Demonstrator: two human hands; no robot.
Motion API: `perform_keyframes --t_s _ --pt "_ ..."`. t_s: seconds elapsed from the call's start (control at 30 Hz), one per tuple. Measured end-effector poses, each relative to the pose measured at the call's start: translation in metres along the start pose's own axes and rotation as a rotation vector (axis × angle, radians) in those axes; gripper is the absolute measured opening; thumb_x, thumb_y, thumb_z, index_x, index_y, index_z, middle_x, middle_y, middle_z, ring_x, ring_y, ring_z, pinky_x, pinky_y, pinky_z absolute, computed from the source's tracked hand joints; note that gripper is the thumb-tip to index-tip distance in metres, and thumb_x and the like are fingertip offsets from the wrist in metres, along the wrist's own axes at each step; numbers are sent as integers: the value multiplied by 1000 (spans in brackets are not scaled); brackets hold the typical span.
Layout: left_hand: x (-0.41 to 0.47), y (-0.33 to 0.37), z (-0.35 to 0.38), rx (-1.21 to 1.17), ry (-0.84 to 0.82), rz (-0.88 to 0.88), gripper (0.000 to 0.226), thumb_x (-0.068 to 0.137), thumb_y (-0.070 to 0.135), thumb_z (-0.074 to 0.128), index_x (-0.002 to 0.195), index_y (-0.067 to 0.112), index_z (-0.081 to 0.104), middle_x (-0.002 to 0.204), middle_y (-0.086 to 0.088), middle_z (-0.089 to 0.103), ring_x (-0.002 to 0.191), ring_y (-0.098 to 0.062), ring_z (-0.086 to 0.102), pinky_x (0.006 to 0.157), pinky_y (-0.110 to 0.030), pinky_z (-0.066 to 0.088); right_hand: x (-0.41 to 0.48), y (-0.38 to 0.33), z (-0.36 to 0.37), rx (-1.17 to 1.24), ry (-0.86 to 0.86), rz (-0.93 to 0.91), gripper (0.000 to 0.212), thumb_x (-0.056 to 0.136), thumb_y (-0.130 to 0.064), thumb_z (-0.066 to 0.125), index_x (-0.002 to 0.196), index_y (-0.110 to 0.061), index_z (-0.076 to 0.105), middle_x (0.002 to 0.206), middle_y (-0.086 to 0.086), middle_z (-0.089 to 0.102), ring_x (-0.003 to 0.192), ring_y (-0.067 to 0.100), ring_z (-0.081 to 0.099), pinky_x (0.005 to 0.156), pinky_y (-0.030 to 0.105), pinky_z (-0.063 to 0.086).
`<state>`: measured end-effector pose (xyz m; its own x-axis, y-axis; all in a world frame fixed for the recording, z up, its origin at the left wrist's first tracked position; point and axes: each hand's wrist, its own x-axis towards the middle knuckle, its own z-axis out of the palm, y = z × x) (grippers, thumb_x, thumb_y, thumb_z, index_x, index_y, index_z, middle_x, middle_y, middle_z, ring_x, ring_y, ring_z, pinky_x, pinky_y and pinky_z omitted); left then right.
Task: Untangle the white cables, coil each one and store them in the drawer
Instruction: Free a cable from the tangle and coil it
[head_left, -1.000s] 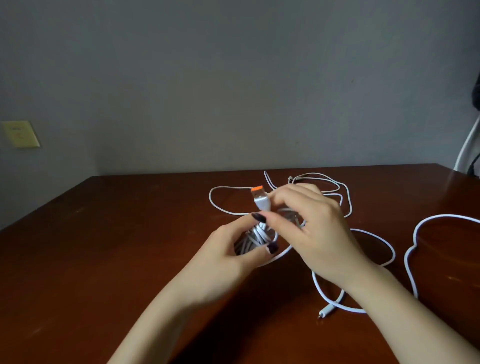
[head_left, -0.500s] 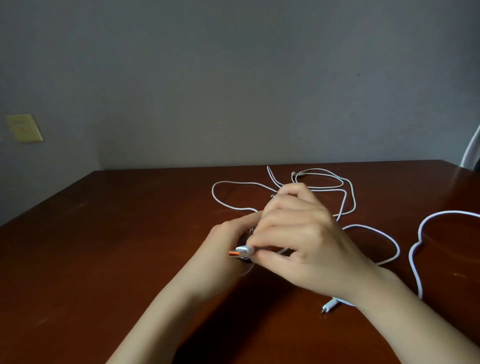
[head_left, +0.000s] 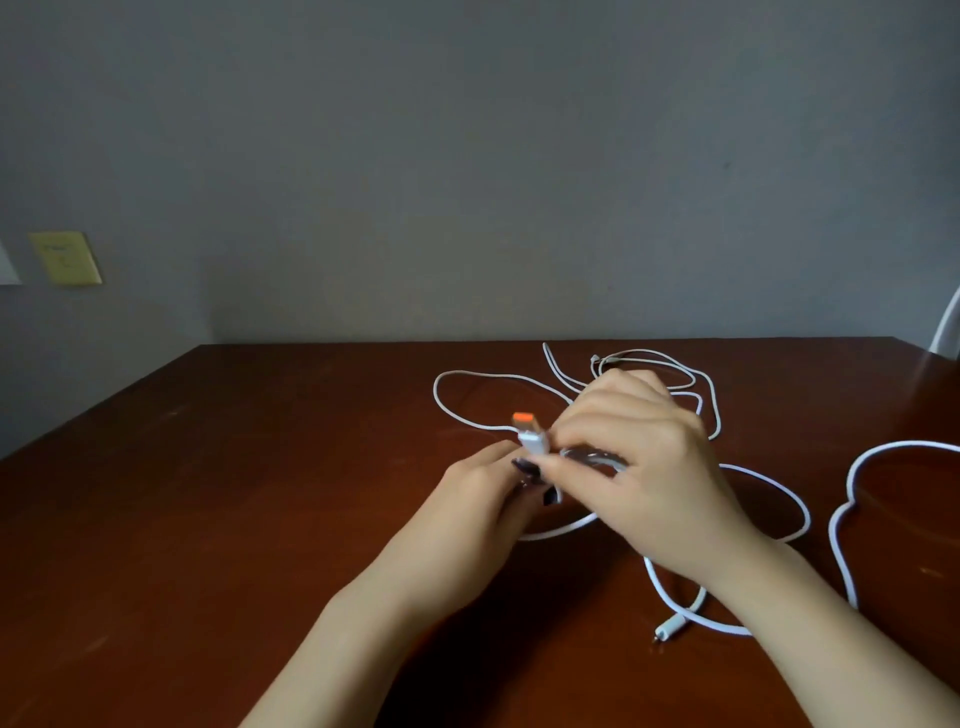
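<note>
Right hand (head_left: 641, 467) grip narrow, pinching base of white USB plug with orange tip (head_left: 530, 434); left hand (head_left: 483, 499) grip curled round small coiled bundle of thin white cable (head_left: 592, 460), steadying it, likely so tail end can be wrapped round coil and locked. Plug's long axis tilted, orange tip pointing up and away to left. Bundle held just above dark reddish-brown wooden surface (head_left: 260, 519). Further out, loose white cables (head_left: 909, 443) sprawl in loops behind and right of hands, not yet coiled. No drawer in view
</note>
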<state>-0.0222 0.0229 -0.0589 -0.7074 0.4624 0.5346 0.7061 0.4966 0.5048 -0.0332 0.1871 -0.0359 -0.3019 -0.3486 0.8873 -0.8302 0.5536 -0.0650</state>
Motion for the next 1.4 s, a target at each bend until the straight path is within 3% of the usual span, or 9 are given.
perform_keyframes --t_s 0.13,0.3,0.5,0.67,0.77,0.97,1.17,1.27,1.4 --pt "-1 -2 2 72 -78 -5 36 92 19 48 127 23 52 109 5 51 97 -11 51 82 -30 44 0 6 -4 55 -38 231 19 80 -31 58 69 -17 65 70 -22 51 69 1 48 69 19 37" --pt "-3 10 5 10 48 -10 37 85 51 53 115 32 61 105 12 57 98 -8 56 80 -30 48 1 -4 1 154 -49 390 15 78 -34 61 65 -27 58 63 -13 55 65 5 53 59 10 37" --pt "-1 6 3 105 228 -19 14 85 31 62 93 24 72 79 14 59 69 -3 53 59 -11 37 2 -5 1 375 -150 629 24 82 -32 71 59 -26 64 57 -3 59 57 24 54 55 37 46" --pt "0 10 -3 -58 341 -106 11 92 23 59 85 30 63 65 10 59 56 1 46 52 -18 34 4 -3 -8 466 -194 547 9 84 -26 71 91 -32 71 88 -16 69 86 0 63 77 16 47" --pt "0 16 -6 -287 384 -215 13 89 30 56 98 24 49 74 7 69 62 -2 59 54 -17 41 4 -3 -7 488 -162 518 12 86 -25 65 97 -27 70 92 -12 70 92 10 66 82 27 53" --pt "1 23 -5 -375 384 -224 50 80 45 49 123 36 27 76 5 71 57 -8 55 55 -26 42 1 -11 -2 492 9 511 13 88 -14 65 91 -23 73 84 -11 72 81 11 69 73 29 57" --pt "2 17 -3 -351 462 -234 62 72 48 55 131 42 34 119 14 55 77 -10 68 67 -27 55 0 -17 -1 437 74 434 13 87 -11 63 92 -21 72 65 -23 64 66 -2 67 54 15 54" --pt "3 18 -3 -271 441 -211 58 75 53 49 130 36 44 119 15 48 62 -1 58 55 -16 45 1 -18 -1 362 97 380 14 87 -15 61 94 -19 72 73 -22 64 64 -2 67 50 13 53" --pt "2 18 -4 -232 308 -215 57 83 47 40 136 27 44 116 22 53 94 23 52 74 -5 40 0 -17 -1 363 141 351 15 86 -14 64 96 -23 70 76 -19 66 66 0 68 48 16 53"
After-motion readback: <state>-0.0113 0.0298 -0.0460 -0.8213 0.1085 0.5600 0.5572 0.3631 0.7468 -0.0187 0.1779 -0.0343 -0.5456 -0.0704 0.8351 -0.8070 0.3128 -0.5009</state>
